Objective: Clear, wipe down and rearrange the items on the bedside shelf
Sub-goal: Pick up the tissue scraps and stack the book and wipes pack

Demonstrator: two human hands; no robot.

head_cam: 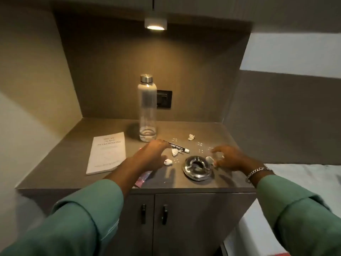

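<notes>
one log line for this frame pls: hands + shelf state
phase: clearing | left hand: open, at marker | right hand: open, near paper scrap | shelf: bottle, book, ashtray in place

Book (108, 152) left, bottle (147, 108) behind – ashtray (198, 169) right, on shelf (212, 130).

This is a bedroom, at a bedside nook. A built-in shelf (77, 137) sits recessed in grey panelled walls in the middle of the frame, lit by a small downlight (156, 24) at upper centre, with a dark wall socket (164, 99) on the back panel. Below it are two cabinet doors (184, 224) with dark handles. A bed (302, 172) with pale sheets lies at the right edge. A book (108, 152) and a water bottle (147, 108) stand on the shelf.
</notes>
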